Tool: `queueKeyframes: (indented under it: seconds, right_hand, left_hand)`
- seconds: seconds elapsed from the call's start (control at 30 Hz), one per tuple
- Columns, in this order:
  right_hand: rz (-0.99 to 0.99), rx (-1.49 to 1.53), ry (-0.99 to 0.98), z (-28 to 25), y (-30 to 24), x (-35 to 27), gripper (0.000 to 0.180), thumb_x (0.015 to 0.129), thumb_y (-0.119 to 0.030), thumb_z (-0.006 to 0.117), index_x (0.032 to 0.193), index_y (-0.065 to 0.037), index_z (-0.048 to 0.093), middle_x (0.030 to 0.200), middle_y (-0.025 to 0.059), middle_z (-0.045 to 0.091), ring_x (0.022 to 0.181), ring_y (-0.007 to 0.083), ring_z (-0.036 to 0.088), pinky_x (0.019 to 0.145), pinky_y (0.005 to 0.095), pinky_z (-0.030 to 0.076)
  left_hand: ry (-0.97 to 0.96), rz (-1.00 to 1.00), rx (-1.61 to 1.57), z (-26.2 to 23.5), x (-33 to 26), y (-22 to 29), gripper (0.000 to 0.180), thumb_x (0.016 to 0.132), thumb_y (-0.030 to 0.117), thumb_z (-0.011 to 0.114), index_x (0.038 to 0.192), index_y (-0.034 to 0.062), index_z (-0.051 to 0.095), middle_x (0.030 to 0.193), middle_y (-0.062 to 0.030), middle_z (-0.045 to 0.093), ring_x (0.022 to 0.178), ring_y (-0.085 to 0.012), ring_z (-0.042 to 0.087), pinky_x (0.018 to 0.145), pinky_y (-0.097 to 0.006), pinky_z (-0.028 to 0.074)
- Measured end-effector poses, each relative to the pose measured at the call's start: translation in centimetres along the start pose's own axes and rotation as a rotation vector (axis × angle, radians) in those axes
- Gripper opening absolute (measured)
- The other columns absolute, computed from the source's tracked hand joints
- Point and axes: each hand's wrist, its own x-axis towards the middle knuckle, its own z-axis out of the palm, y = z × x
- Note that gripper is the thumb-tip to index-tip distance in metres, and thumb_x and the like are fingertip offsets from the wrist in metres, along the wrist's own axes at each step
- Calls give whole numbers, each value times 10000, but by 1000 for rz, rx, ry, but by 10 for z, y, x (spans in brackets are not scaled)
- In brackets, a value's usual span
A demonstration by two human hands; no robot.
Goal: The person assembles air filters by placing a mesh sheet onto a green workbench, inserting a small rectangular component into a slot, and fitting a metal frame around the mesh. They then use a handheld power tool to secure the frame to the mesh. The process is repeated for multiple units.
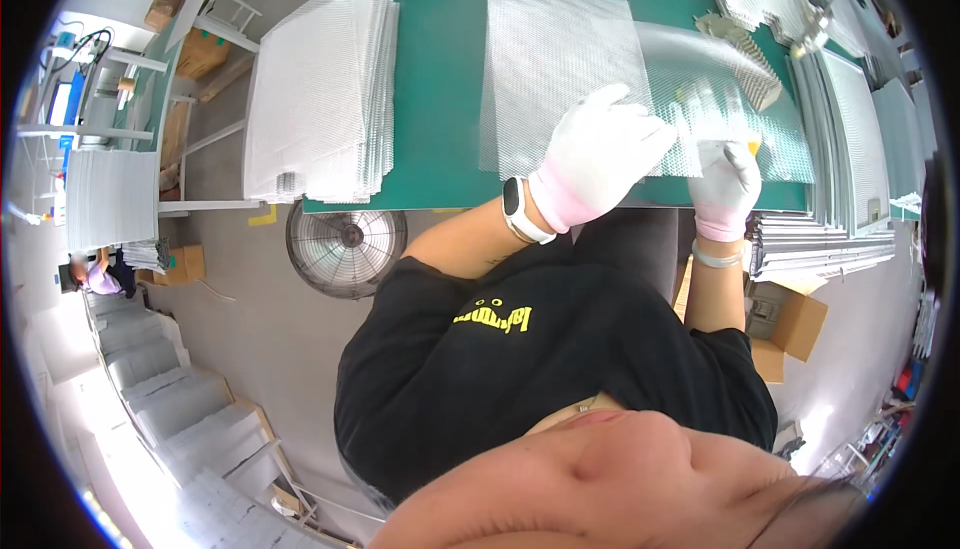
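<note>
A thin, see-through dimpled plastic sheet (700,64) bends over the right part of the green table top (440,79). Its near edge is at my right hand (722,189), in a white glove with a pink cuff, whose thumb closes over it. Some of the right fingers show only faintly through the plastic. A small yellow thing (753,148) shows beside that thumb; its kind is unclear. My left hand (605,154), gloved alike, lies with fingers stretched over the overlap of this sheet and a flat translucent sheet (550,69).
A tall stack of white sheets (315,99) stands at the table's left. More sheets (850,139) are stacked at the right, near a beige ridged piece (745,59). A floor fan (350,236) and an open cardboard box (790,324) are below. Another person (100,277) is far left.
</note>
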Motion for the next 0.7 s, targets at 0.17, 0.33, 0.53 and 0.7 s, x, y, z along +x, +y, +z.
queueKeyframes:
  seconds: [0.17, 0.33, 0.53, 0.7]
  right_hand:
    - [-228, -178, -319, 46, 24, 10, 992, 837, -209, 716, 1621, -70, 125, 1634, 285, 203, 1519, 431, 234, 1251, 594, 157]
    - [-242, -350, -290, 96, 69, 14, 1020, 890, -415, 750, 1619, -56, 133, 1642, 256, 218, 1516, 401, 261, 1257, 554, 166]
    - [-470, -772, -720, 130, 115, 39, 959, 865, -245, 741, 1604, 6, 183, 1662, 214, 225, 1545, 342, 224, 1262, 463, 174]
    - [-402, -846, -985, 190, 165, 34, 771, 819, -166, 774, 1498, -1, 449, 1601, 230, 330, 1514, 354, 293, 1237, 448, 236]
  left_hand:
    - [123, 83, 64, -31, -21, -6, 237, 742, 37, 713, 978, 21, 730, 978, -108, 720, 847, -291, 685, 816, -422, 556]
    - [243, -22, 99, -55, -67, -16, 295, 753, -65, 739, 1046, -30, 730, 1084, -171, 742, 959, -287, 721, 864, -388, 572]
    - [557, -419, -115, -66, -116, -26, 315, 841, -80, 711, 1155, -76, 698, 1146, -187, 734, 1012, -225, 711, 909, -324, 554]
    - [971, -444, -357, -72, -131, -36, 262, 915, 24, 707, 1158, -59, 653, 1127, -214, 723, 989, -250, 718, 922, -341, 556]
